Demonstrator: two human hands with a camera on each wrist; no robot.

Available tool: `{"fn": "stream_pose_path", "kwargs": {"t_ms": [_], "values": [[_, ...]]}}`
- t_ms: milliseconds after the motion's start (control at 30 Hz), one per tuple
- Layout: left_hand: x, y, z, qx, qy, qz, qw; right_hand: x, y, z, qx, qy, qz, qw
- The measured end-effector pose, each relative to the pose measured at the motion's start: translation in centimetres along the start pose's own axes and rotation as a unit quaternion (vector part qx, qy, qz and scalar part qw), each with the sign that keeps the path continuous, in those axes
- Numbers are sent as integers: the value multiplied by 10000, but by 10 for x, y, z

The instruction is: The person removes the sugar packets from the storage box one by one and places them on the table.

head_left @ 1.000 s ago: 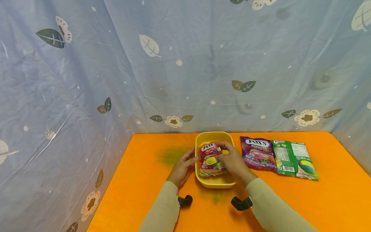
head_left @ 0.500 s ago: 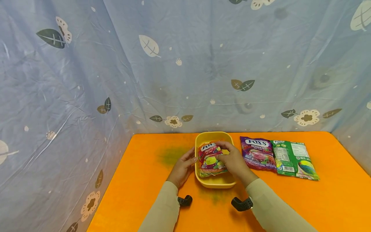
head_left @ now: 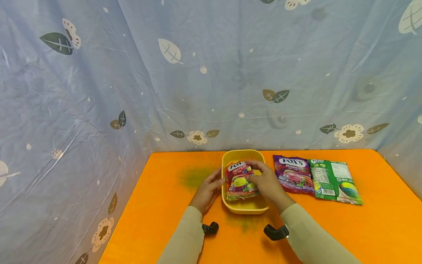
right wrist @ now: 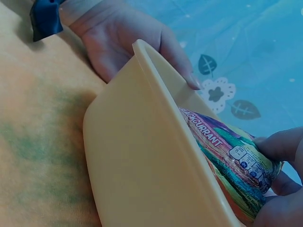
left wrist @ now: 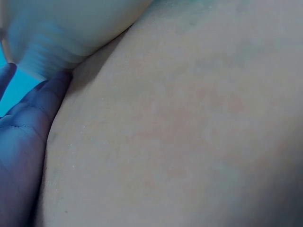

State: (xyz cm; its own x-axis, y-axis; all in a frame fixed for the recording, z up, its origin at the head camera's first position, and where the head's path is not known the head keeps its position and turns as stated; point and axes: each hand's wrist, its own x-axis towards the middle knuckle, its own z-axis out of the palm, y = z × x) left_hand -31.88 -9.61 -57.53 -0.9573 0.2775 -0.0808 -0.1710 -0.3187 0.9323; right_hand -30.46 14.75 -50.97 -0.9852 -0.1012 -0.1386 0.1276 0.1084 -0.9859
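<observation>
A red Fox's Fruits candy bag point(head_left: 238, 183) leans inside a yellow plastic tub point(head_left: 244, 211), its printed front up. My right hand point(head_left: 265, 183) pinches the bag by its right side, thumb on the front; the right wrist view shows these fingers on the crinkled candy bag point(right wrist: 232, 158) above the rim. At the tub's left wall, my left hand point(head_left: 207, 190) holds the side with the thumb at the rim and the other fingers outside. Low in the left wrist view, fingers point(left wrist: 40, 101) touch the pale tub wall point(left wrist: 71, 33).
To the tub's right lie a purple Fox's Berries bag point(head_left: 293, 175) and a green Fox's bag point(head_left: 336, 181), back side up, edges touching. An orange cloth point(head_left: 171, 205) covers the table. A blue leaf-patterned curtain point(head_left: 211, 91) hangs behind and at the sides.
The candy bag is tilted up very slightly in my right hand. My left hand and the tub stay in place.
</observation>
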Motion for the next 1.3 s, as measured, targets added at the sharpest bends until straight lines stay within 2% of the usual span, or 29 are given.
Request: {"fn": "stream_pose_path", "kwargs": {"t_ms": [467, 900, 1133, 1300], "values": [[0, 1, 0, -83, 55, -33, 9999, -2, -2, 0, 153, 72, -95, 9998], [3, -3, -1, 2, 40, 5, 10000, -2, -4, -5, 401, 180, -14, 9990], [3, -2, -2, -79, 72, -39, 9999, -3, -12, -9, 397, 179, -193, 9989], [3, -2, -1, 46, 81, -32, 10000, -4, -14, -15, 479, 256, -257, 9982]]}}
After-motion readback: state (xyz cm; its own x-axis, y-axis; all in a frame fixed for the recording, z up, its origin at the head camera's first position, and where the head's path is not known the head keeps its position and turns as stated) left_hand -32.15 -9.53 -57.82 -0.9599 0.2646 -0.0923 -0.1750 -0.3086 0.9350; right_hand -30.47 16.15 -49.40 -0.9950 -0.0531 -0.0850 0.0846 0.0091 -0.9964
